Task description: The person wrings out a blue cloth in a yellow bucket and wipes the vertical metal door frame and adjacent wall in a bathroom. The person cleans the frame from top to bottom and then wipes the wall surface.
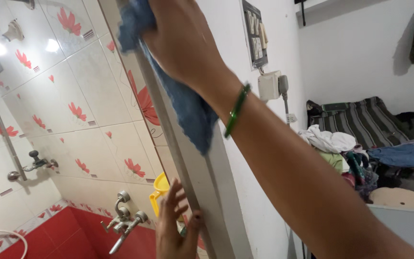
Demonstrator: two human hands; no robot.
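While the right hand (180,41) is pressing a crumpled blue cloth (183,96) against the pale grey door frame post (202,177), the fingers are closing over the top of the cloth and a loose tail of fabric is hanging down below the wrist, beside a green bangle (235,110). The cloth is lying flat against the post's edge, high up in the view, directly under that palm. The post's long axis is running from the upper left, above the right hand, down to the lower right, passing the left hand (176,225) on its way. The left hand is bracing well below the right one, fingers spread and holding nothing, with the thumb resting on the post's face and the fingertips at its bathroom-side edge. The right hand is therefore the only one in contact with the cloth; the bare stretch of post between the two hands is lying straight down the frame from it.

To the left of both hands, a tiled wall with red flower motifs (87,86) is showing, with chrome taps (123,218) and a yellow plastic mug (160,189) just beyond the left fingertips. To the right of the forearm, a white wall switch box (270,85) is sitting above a bed heaped with clothes (360,144).
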